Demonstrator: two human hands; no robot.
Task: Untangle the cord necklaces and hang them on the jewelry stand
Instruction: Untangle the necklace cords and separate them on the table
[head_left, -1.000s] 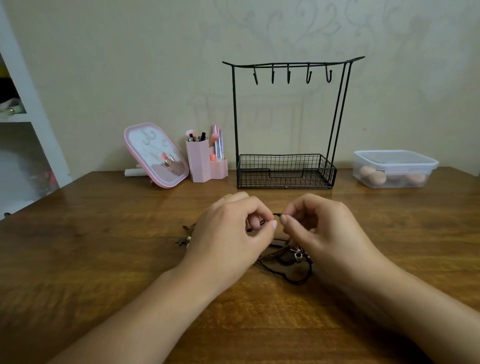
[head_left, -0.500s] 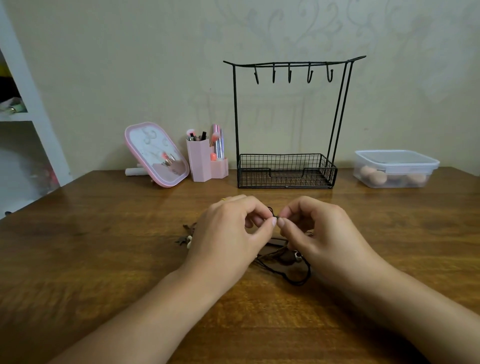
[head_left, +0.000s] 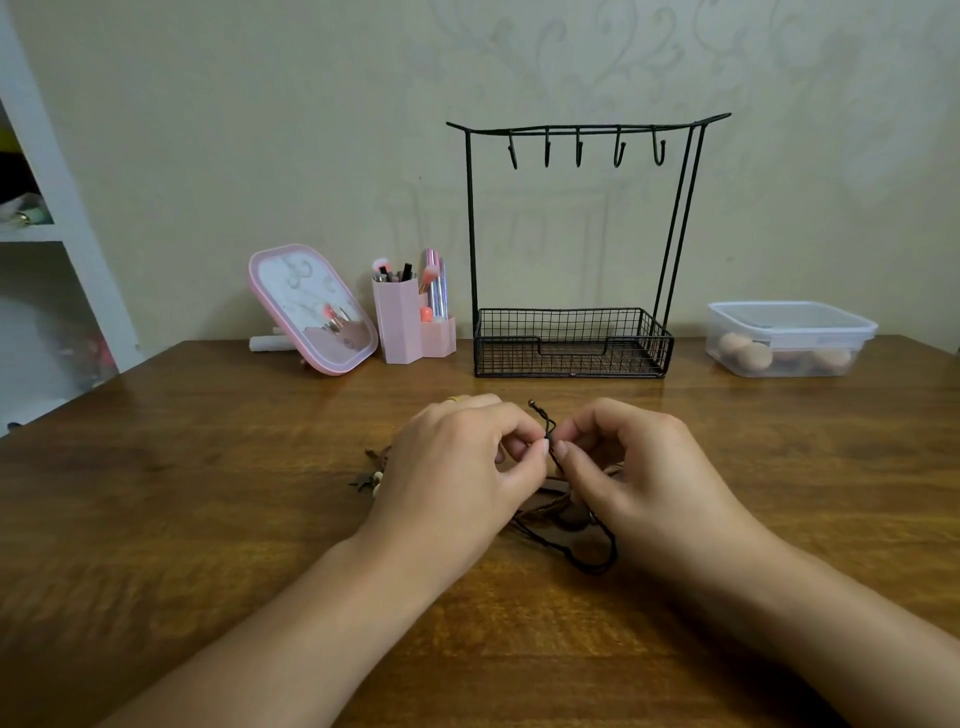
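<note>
A tangle of dark and brown cord necklaces (head_left: 571, 540) lies on the wooden table (head_left: 208, 493) under my hands, mostly hidden by them. My left hand (head_left: 457, 478) and my right hand (head_left: 639, 467) meet fingertip to fingertip, both pinching one black cord end (head_left: 543, 415) that sticks up between them with a small bead on its tip. A few pendants (head_left: 371, 475) peek out to the left of my left hand. The black wire jewelry stand (head_left: 571, 249) stands behind, its several hooks bare.
Left of the stand sit a pink holder with makeup brushes (head_left: 400, 325) and a tilted pink mirror (head_left: 311, 309). A clear lidded box with sponges (head_left: 789, 338) is at the back right. A white shelf (head_left: 52, 234) stands at the far left.
The black cord end has risen between my fingertips and now pokes up above them. Both hands stayed nearly in place, fingers still working the cord.
</note>
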